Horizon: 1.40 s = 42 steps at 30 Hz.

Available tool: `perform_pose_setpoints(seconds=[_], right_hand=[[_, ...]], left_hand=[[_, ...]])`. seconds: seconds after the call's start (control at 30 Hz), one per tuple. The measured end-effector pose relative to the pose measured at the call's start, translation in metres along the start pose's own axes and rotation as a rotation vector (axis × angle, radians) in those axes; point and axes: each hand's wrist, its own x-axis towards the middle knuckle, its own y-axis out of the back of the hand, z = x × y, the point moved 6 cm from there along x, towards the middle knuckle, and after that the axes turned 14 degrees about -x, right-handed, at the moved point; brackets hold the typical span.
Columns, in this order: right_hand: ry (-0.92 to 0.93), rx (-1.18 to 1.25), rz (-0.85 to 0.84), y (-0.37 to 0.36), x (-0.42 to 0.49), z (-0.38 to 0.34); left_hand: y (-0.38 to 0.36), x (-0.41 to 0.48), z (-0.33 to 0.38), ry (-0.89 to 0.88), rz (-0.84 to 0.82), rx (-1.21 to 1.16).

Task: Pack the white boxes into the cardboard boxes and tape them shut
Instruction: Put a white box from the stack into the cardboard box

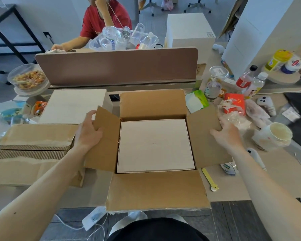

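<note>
Desk [268, 180]: left hand [89, 132], right hand [228, 134] grip box flaps [204, 146].

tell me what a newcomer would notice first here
An open cardboard box fills the centre of the desk, a white box lying flat inside. The left hand and right hand each grip one of its side flaps. A second white box sits behind, at left.

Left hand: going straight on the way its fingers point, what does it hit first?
Likely the white box standing just beyond the cardboard flap that the left hand grips; depth is unclear.
</note>
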Motion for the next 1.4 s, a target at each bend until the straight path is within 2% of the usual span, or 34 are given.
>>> perform_pose_setpoints(seconds=[0.1,0.2,0.27,0.37,0.43,0.53,0.67,0.87,1.0,1.13,1.2,1.33,1.4], right_hand=[[0.103,0.012,-0.076,-0.005,-0.009,-0.03],[0.186,0.002,-0.168,-0.023,-0.024,-0.052],[0.223,0.028,-0.209,-0.037,-0.032,-0.06],[0.212,0.071,-0.382,-0.064,-0.041,-0.056],[0.248,-0.034,-0.48,-0.082,-0.048,-0.044],[0.36,-0.274,-0.477,-0.097,-0.057,-0.028],[0.417,-0.243,-0.557,-0.1,-0.063,-0.013],[0.462,-0.359,-0.672,-0.088,-0.072,0.033],[0.498,-0.297,-0.66,-0.088,-0.082,0.042],[0.433,-0.146,-0.59,-0.081,-0.086,0.039],[0.299,-0.052,-0.575,-0.08,-0.09,0.033],[0.006,0.165,-0.39,-0.085,-0.086,0.011],[-0.077,0.14,-0.281,-0.089,-0.079,0.006]], left_hand=[[-0.023,-0.01,0.03,-0.068,-0.093,-0.084],[-0.055,-0.02,0.039,-0.063,-0.213,-0.123],[-0.075,-0.024,0.032,-0.031,-0.297,-0.121],[-0.097,-0.026,0.011,0.025,-0.392,-0.069],[-0.105,-0.024,-0.003,0.033,-0.417,-0.041],[-0.108,-0.02,-0.014,0.029,-0.435,-0.004],[-0.106,-0.009,-0.01,0.0,-0.442,0.009],[-0.1,0.027,0.0,-0.022,-0.399,0.049],[-0.095,0.052,0.007,-0.005,-0.345,0.074],[-0.091,0.073,0.008,0.099,-0.346,-0.074],[-0.095,0.083,0.006,0.163,-0.378,-0.218],[-0.1,0.085,0.002,0.316,-0.382,-0.459],[-0.1,0.085,-0.004,0.387,-0.411,-0.544]])
